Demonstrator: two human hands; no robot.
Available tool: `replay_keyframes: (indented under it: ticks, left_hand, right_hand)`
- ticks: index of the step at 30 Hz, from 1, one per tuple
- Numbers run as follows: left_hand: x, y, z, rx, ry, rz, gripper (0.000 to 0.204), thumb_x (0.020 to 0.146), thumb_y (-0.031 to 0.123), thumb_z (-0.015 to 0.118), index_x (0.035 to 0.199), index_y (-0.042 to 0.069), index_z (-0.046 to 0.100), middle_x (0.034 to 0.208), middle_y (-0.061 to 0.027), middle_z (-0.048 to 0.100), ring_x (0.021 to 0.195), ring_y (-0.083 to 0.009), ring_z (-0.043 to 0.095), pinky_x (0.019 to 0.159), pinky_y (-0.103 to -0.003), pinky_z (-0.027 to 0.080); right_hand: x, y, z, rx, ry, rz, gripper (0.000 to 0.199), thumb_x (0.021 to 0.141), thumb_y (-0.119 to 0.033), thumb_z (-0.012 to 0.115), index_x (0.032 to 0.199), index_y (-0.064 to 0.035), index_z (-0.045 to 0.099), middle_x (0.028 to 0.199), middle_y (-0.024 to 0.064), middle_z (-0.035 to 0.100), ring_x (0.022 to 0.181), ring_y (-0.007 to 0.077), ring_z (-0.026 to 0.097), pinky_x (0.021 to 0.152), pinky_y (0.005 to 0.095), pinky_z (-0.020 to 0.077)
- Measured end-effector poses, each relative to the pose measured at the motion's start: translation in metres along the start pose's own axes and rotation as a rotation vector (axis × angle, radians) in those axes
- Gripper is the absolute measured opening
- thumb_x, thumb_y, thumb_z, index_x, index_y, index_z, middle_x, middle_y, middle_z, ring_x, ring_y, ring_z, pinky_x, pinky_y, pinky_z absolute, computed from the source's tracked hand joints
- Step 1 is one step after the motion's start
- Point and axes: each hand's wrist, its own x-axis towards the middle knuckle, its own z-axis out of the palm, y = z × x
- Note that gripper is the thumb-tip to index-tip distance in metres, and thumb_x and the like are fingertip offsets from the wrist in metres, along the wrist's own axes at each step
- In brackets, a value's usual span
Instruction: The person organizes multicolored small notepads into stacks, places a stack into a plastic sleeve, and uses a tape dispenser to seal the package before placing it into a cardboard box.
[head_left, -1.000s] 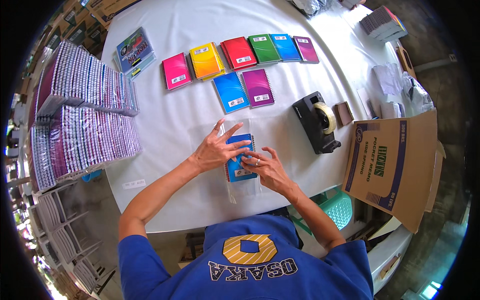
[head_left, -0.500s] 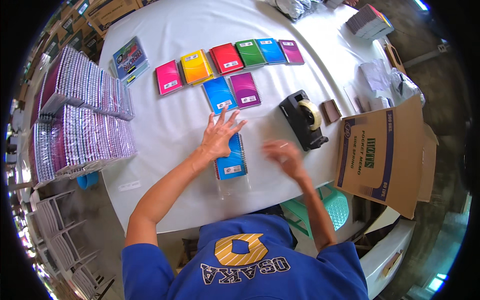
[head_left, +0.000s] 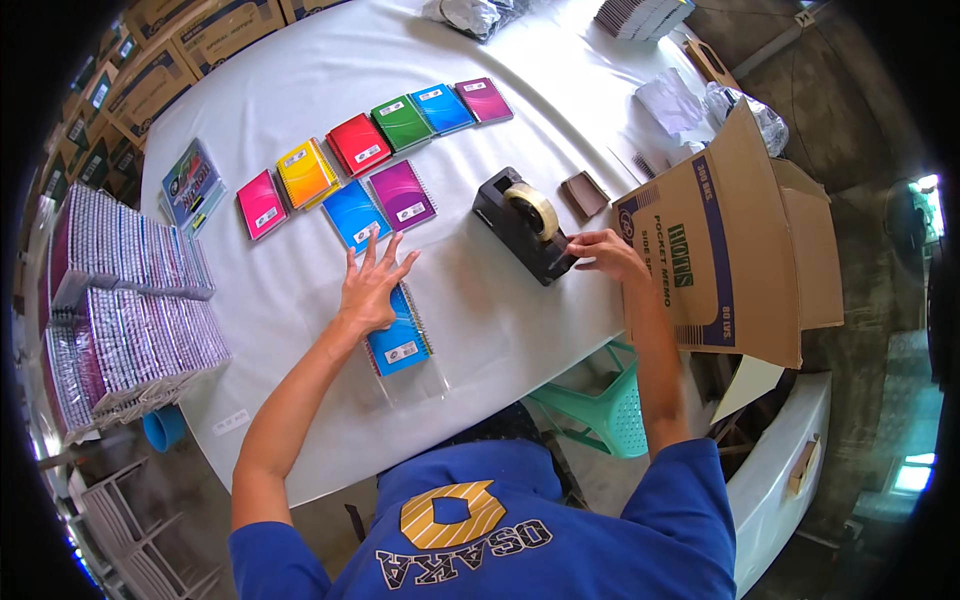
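My left hand [head_left: 368, 292] lies with fingers spread on the upper part of a blue spiral notebook [head_left: 405, 345], which rests on a clear plastic wrapper [head_left: 445, 372]. At the cutting end of a black tape dispenser [head_left: 505, 222], my right hand [head_left: 605, 252] pinches with thumb and fingers at the tape's end; the strip itself is too small to make out. A roll of clear tape [head_left: 533, 210] sits in the dispenser. Just beyond my left fingertips lie another blue notebook [head_left: 352, 208] and a purple notebook [head_left: 402, 194], side by side.
Pink [head_left: 262, 204], yellow [head_left: 306, 172], red [head_left: 358, 144] and other notebooks form a row farther off. Tall stacks of wrapped notebooks [head_left: 135, 300] stand at left. An open cardboard box [head_left: 735, 250] is at right, near a small brown tray [head_left: 585, 193]. A green stool [head_left: 600, 410] stands below the table edge.
My right hand has moved right, from beside the notebook to the tape dispenser's end, and its fingers have closed there. My left hand stays on the blue notebook. The whole view has shifted.
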Motion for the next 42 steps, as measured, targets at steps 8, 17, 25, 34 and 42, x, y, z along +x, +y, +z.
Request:
replay_keyframes:
  ticks: [8,17,25,34,42]
  left_hand:
    - [-0.005,-0.010,-0.014,-0.091,-0.123,-0.050,0.131,0.034,0.013,0.089,0.147,0.035,0.027,0.157,-0.0003,0.016,0.146,-0.0328,0.001,0.112,-0.064,0.015]
    - [0.000,-0.033,-0.002,-0.269,-0.172,-0.087,0.137,0.030,0.018,0.092,0.149,0.032,0.023,0.157,-0.0035,0.015,0.144,-0.0384,-0.001,0.107,-0.070,0.017]
    - [0.004,-0.035,0.009,-0.328,-0.107,-0.061,0.138,0.030,0.017,0.090,0.149,0.032,0.021,0.157,-0.0043,0.015,0.145,-0.0379,0.000,0.104,-0.072,0.019]
    - [0.002,-0.038,0.003,-0.311,-0.115,-0.024,0.138,0.031,0.024,0.091,0.149,0.031,0.020,0.157,-0.0052,0.016,0.145,-0.0369,0.002,0.105,-0.071,0.020]
    - [0.012,-0.088,-0.011,0.132,-0.128,0.188,0.069,0.069,0.037,0.077,0.133,0.024,0.053,0.153,-0.0014,0.029,0.143,-0.0353,0.013,0.105,-0.067,0.024]
  right_hand:
    - [-0.023,0.073,0.032,0.589,0.122,-0.359,0.013,0.081,-0.009,0.070,0.078,0.0030,0.065,0.131,0.0186,0.049,0.125,0.0263,0.047,0.098,0.0438,0.0458]
    - [-0.022,-0.023,0.131,-0.782,0.145,-0.416,0.027,0.069,-0.026,0.081,0.075,-0.0017,0.071,0.065,0.0084,0.060,0.079,0.0220,0.060,0.065,0.0365,0.0451]
    - [0.032,-0.042,0.299,-0.893,-0.220,-0.320,0.030,0.067,-0.027,0.079,0.076,-0.0001,0.070,0.069,0.0141,0.067,0.063,0.0280,0.066,0.058,0.0388,0.0493]
    - [0.039,-0.041,0.322,-1.449,-0.048,-0.278,0.048,0.058,-0.053,0.082,0.073,-0.0089,0.072,0.073,0.0147,0.069,0.071,0.0291,0.069,0.057,0.0392,0.0515]
    - [0.037,-0.026,0.279,-1.042,-0.115,-0.107,0.086,0.057,-0.069,0.075,0.103,0.0022,0.062,0.089,0.0153,0.067,0.087,0.0285,0.066,0.069,0.0396,0.0517]
